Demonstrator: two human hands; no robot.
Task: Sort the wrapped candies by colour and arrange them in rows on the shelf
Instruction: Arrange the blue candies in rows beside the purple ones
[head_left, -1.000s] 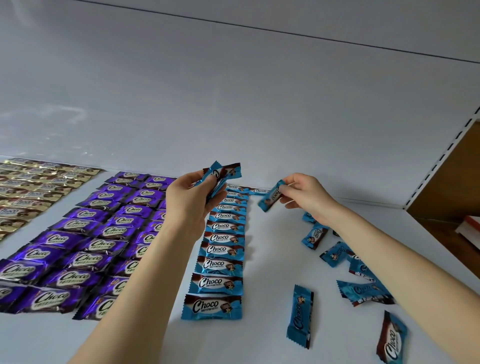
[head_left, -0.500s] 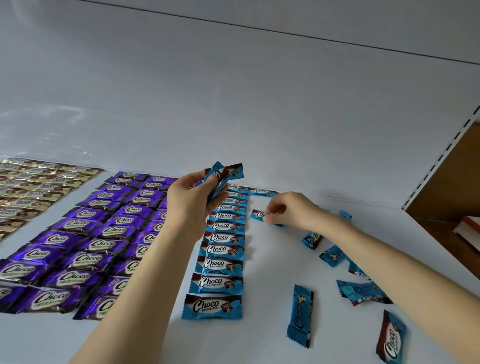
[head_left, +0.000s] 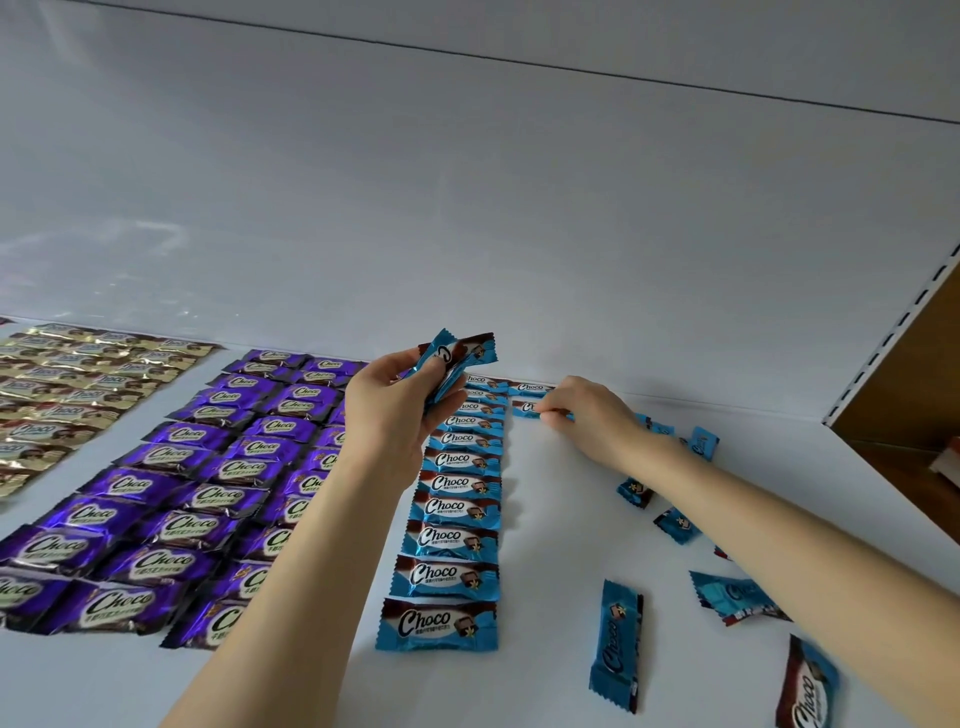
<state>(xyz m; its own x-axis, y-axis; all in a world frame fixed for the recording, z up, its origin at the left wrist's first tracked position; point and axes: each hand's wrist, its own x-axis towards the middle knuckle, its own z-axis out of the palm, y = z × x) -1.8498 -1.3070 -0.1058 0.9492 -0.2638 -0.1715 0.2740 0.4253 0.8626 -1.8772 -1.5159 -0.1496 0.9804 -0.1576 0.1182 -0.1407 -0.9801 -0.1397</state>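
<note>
Head cam view, so you're looking down along both my arms. My left hand (head_left: 395, 410) is up in the middle of the frame, fingers and thumb curled round a bunch of blue candies (head_left: 460, 356) that fans out above my fingertips, held clear of the shelf. Can't tell how many are in that bunch, they overlap too much. My right hand (head_left: 587, 415) is just to the right, knuckles up, fingers curled with the tips pinching the right end of a single blue candy (head_left: 525, 408) lying flat on the white shelf (head_left: 550, 530). It sits just below another blue one (head_left: 530, 387) right at the back edge. Both are just beside the top of the blue column (head_left: 452, 509), which runs from the back panel (head_left: 467, 208) down to the bottom middle of the frame, labels up, each wrapper touching or overlapping the next. Left of that are the purple candies (head_left: 197, 493) in rows, partly hidden behind my left forearm, and at the far left edge the gold candies (head_left: 67, 395) are laid out the same way. Lower right is where the loose blue candies (head_left: 615, 639) are scattered at all angles, a few half hidden under my right forearm.
</note>
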